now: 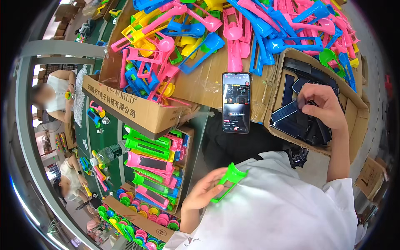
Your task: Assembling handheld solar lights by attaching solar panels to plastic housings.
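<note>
We see the left hand clamped on a green frame, held in front of the white shirt. The right hand has fingertips at the end of a dark panel by the small carton's left edge; can't tell if they pinch it. We'd take one panel by its edges, fingers off its face, and steady the frame by its rim. Containers: small carton, dark panels; big carton, loose coloured frames heaped behind its flap; side box, stacked coloured frames with dark inserts; lowest box, round coloured cups.
</note>
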Demonstrator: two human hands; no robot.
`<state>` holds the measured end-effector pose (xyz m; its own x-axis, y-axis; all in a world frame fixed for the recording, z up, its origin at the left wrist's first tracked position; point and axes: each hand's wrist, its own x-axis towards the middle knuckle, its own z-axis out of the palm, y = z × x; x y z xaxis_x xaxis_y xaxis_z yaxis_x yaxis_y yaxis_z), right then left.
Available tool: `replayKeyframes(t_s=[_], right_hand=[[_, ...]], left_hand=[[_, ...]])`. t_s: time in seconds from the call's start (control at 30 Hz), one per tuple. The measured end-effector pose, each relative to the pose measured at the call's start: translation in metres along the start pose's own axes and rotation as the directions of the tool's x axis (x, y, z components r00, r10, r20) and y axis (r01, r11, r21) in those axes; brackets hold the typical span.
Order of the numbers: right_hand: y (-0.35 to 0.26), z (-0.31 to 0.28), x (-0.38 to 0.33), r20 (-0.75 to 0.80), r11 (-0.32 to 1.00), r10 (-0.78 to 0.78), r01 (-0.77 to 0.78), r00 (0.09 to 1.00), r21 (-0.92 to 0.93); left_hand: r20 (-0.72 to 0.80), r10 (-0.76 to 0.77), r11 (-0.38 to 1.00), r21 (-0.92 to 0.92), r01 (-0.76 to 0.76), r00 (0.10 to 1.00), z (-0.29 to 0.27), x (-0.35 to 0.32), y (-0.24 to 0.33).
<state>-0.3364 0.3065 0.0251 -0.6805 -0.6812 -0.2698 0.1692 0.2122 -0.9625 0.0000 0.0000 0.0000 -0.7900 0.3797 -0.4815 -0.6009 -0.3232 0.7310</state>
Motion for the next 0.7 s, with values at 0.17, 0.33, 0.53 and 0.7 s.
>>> replayKeyframes(t_s=[0.17, 0.33, 0.53, 0.7], right_hand=[[-0.025, 0.018, -0.014, -0.015, 0.977, -0.201, 0.201, 0.980, 0.068], [-0.036, 0.090, -0.026, 0.149, 0.967, -0.232, 0.244, 0.961, -0.068], [0.013, 0.176, -0.036, 0.213, 0.985, -0.010, -0.027, 0.977, 0.169], [0.025, 0.185, -0.032, 0.205, 0.998, -0.030, 0.018, 0.978, 0.061]], left_hand=[[-0.313, 0.309, 0.923, -0.130, -0.363, 0.898, 0.018, 0.021, 0.007], [-0.437, 0.365, 0.901, -0.057, -0.430, 0.822, 0.029, 0.030, 0.001], [-0.537, 0.400, 0.860, -0.059, -0.507, 0.742, 0.042, 0.049, 0.000], [-0.595, 0.396, 0.872, 0.005, -0.489, 0.700, 0.041, 0.052, -0.004]])
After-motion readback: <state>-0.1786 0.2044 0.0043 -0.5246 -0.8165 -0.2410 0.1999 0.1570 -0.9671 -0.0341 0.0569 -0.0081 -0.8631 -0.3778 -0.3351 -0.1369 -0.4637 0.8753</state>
